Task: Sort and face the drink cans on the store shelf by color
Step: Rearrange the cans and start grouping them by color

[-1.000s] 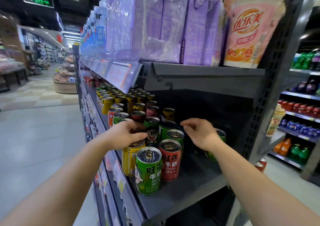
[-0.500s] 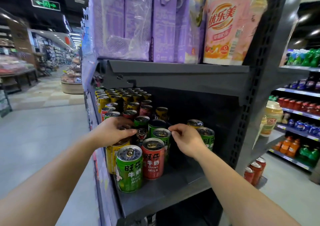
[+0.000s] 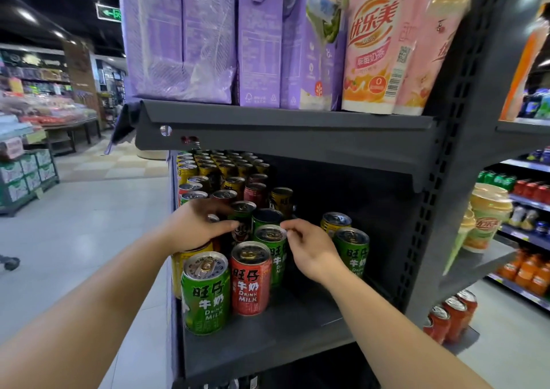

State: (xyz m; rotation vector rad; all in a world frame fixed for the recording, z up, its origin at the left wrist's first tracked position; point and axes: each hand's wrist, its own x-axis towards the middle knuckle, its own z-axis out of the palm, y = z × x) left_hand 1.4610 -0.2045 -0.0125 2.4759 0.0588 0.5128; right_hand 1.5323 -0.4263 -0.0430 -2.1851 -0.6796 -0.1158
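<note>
Small milk-drink cans in mixed colours stand on the dark shelf [image 3: 282, 338]. At the front are a green can [image 3: 205, 296] and a red can [image 3: 251, 284]. Behind the red one is a second green can [image 3: 275, 257], and my right hand [image 3: 309, 248] pinches its rim with thumb and fingertips. My left hand [image 3: 196, 225] is cupped over a can that it mostly hides, just behind a yellow can [image 3: 178, 266]. A dark can with a face [image 3: 242, 219] stands between my hands. To the right, apart, are a green can [image 3: 352, 251] and a yellow can [image 3: 334, 222].
Rows of mostly yellow cans [image 3: 208, 168] run back along the shelf. The upper shelf edge [image 3: 282, 129] hangs low overhead with purple cartons [image 3: 208, 46] and pink cups [image 3: 384, 52]. The perforated upright [image 3: 431, 210] bounds the right side. Red cans [image 3: 449, 317] sit on a lower ledge.
My right hand has left the green can at the right and moved left to the green can behind the red one. My left hand has stayed in place. The view has shifted closer.
</note>
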